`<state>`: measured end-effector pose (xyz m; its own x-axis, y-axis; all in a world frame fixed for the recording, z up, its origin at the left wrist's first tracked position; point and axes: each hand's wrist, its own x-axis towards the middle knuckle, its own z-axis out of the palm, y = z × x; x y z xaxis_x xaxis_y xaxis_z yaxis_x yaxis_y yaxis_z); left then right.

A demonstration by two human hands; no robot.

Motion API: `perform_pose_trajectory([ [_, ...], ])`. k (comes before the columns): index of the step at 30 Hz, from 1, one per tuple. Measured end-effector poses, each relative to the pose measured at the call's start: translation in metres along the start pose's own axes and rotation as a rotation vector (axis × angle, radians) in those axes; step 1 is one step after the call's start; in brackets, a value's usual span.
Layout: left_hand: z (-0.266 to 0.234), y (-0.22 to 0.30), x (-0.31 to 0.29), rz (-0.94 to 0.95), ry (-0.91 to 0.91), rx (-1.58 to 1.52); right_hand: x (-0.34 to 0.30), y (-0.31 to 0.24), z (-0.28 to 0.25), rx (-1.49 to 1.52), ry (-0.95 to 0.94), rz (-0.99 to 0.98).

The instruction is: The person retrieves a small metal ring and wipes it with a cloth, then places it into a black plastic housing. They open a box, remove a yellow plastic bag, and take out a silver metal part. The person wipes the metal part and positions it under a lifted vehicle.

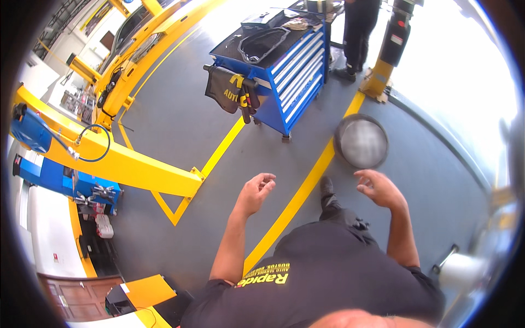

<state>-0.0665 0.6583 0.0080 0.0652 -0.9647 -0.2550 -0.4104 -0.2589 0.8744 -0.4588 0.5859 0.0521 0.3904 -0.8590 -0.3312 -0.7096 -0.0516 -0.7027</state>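
Observation:
My left hand [256, 192] is raised in front of my body, with loosely bent fingers, the thumb held apart and nothing in its grip. Opposite it, my right hand [378, 187] hovers over the floor, also without a thing in it, its fingers curved and thumb apart. Nearest to the right hand is a round, dark-rimmed container [338, 143] with a pale grey, blurred middle; a gap appears between them. Beyond both hands stands a blue tool trolley [298, 82] with several drawers. On its top lies a black, frame-shaped part [265, 45].
A dark cover [221, 90] hangs from the trolley's side. To the left, a yellow lift arm [136, 169] reaches over the grey floor. At the far right stands a lift post [377, 82], with another person's dark-trousered legs [358, 38] beside it. Yellow lines mark the floor.

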Motion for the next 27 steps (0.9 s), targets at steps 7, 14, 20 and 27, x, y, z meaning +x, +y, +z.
perform_pose_trajectory([
  [7, -0.011, 0.038, 0.173, 0.01, 0.121, -0.075, 0.202, -0.01, -0.136, -0.001, 0.056, -0.046],
  [14, -0.088, 0.055, 0.319, -0.005, 0.357, -0.12, 0.413, -0.068, -0.212, -0.126, 0.037, -0.305],
  [20, -0.154, 0.129, 0.461, 0.066, 0.293, 0.006, 0.565, -0.11, -0.251, -0.075, 0.093, -0.316],
  [27, -0.189, 0.215, 0.654, 0.243, 0.275, 0.344, 0.762, -0.165, -0.307, -0.185, 0.225, -0.507],
])
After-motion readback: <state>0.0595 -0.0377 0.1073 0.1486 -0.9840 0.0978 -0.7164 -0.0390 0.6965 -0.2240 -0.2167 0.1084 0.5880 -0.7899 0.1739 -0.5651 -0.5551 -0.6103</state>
